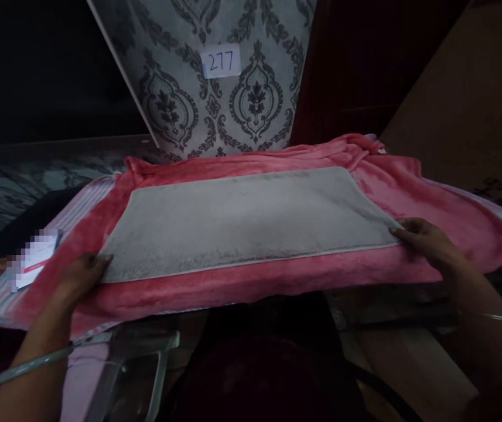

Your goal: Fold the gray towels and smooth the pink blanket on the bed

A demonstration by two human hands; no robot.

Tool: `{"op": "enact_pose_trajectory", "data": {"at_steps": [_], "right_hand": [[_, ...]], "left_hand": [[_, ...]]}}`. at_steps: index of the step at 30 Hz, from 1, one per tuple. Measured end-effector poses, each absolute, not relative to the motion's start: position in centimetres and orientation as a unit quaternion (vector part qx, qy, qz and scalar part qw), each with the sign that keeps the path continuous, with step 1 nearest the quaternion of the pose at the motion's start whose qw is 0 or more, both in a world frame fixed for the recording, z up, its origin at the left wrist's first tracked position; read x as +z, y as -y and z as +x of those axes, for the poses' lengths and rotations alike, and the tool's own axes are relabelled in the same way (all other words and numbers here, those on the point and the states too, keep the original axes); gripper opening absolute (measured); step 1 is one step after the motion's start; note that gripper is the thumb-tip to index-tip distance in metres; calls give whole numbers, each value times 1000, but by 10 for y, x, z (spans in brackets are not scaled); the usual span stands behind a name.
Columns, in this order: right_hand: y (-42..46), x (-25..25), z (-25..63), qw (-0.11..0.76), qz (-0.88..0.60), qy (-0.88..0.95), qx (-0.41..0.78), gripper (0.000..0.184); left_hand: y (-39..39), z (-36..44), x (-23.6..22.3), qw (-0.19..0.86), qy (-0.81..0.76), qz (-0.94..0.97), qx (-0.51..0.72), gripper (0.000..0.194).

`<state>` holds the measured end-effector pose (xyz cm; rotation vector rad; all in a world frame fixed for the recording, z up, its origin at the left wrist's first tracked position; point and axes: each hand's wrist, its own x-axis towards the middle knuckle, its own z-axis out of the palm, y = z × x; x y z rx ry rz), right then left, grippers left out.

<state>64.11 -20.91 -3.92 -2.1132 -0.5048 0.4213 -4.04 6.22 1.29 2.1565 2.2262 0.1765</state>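
Observation:
A grey towel (242,220) lies flat and spread out on top of a pink fleece blanket (242,281). My left hand (79,275) pinches the towel's near left corner, fingers closed on the fabric. My right hand (424,240) grips the towel's near right corner in the same way. Both wrists wear bangles. The pink blanket bunches up in folds along its far edge (347,146).
A striped cloth (79,202) shows under the blanket at the left, with a small white card (35,258) on it. Patterned grey wallpaper with a label reading 277 (221,61) stands behind. A clear glass edge (145,357) sits below the blanket near me.

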Motion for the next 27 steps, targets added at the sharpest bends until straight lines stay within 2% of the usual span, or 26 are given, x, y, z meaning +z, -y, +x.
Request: {"op": "enact_pose_trajectory", "data": {"at_steps": [5,7,10,12,15,17,18,22,27], "right_hand": [[212,-35,637,505,-824,187,179,14],[212,-36,638,517,-818,184,173,15],[210,-39,642,489,-836,187,165,17],[209,-41,643,436,-865,208,133,19],[205,-43,627,368,-872,320,-46,15],[197,-45,598,373,-801,444,-148,14],[191,-47,578,390,-752,507,-159,17],[157,-58,497,414,-609,674,-58,20],[136,-76,463,409,-548,729,-14,18]], "left_hand": [[-59,-42,10,105,-754,642,97,28],[-60,-43,8,109,-750,641,120,28],[-66,-49,5,87,-742,656,109,25],[-68,-53,3,53,-744,659,95,29],[-59,-41,-1,-98,-707,684,151,39],[-42,-12,-6,-186,-613,734,228,43],[-32,9,-9,-189,-552,768,264,43],[6,104,-29,-45,-297,919,257,30],[19,150,-44,4,-255,942,217,21]]}}
